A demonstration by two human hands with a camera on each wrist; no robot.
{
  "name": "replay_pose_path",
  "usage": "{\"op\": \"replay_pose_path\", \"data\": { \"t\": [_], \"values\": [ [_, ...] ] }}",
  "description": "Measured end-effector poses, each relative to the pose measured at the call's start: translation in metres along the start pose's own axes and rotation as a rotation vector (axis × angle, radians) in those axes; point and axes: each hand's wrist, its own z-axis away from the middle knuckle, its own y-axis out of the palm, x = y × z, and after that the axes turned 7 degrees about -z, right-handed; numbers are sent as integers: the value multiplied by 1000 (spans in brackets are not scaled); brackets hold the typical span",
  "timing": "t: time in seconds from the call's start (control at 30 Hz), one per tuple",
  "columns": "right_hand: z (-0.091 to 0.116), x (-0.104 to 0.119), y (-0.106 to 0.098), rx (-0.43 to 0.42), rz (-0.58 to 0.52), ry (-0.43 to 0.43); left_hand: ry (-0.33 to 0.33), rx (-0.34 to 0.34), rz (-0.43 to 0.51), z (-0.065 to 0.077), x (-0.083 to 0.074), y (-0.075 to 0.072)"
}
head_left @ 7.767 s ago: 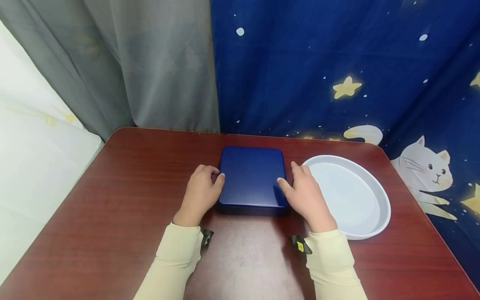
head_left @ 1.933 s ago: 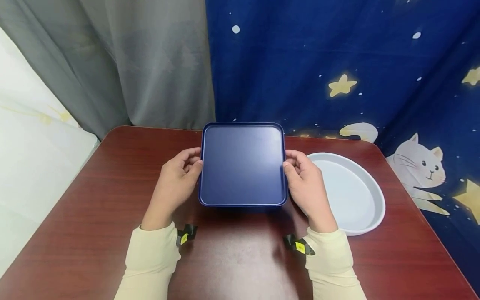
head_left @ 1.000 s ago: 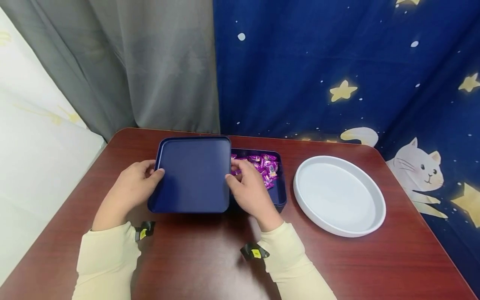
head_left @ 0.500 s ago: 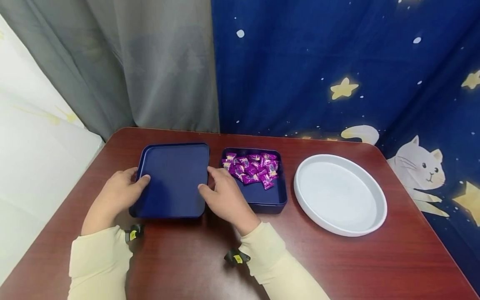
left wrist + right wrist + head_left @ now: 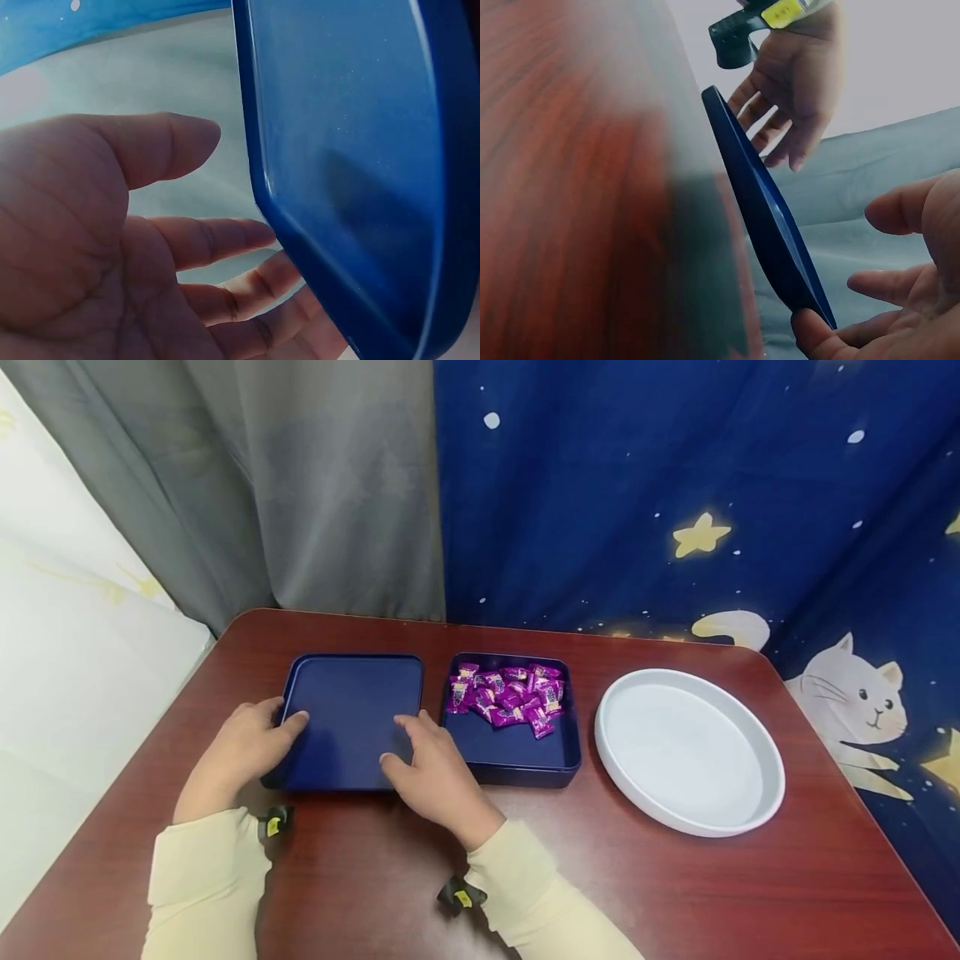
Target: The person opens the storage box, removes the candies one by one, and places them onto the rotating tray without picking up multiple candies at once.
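A square navy lid lies on the table at the left, its raised rim facing up. At its left edge is my left hand, thumb lifted off; in the left wrist view the fingertips reach the lid's side. My right hand hovers over the lid's right edge, thumb and forefinger spread; in the right wrist view one lower fingertip meets the lid's edge. Between lid and tray stands the matching navy box, uncovered, with several purple-wrapped candies towards its back.
A round white tray with a low rim stands to the right of the box. All of it sits on a reddish-brown wooden table. Behind hang a grey curtain and a blue starry one.
Both hands raised the lid from the box, carried it left and put it down rim up, uncovering the candies. Since half a second ago, the fingers have loosened from it.
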Motion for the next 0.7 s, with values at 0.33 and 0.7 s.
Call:
{"op": "replay_pose_path", "data": {
  "t": [0.33, 0.7],
  "values": [
    [4, 3, 11, 16, 63, -2, -43, 54, -18, -4, 2, 8],
    [2, -5, 23, 22, 98, 26, -27, 83, -27, -9, 3, 18]
  ]
}}
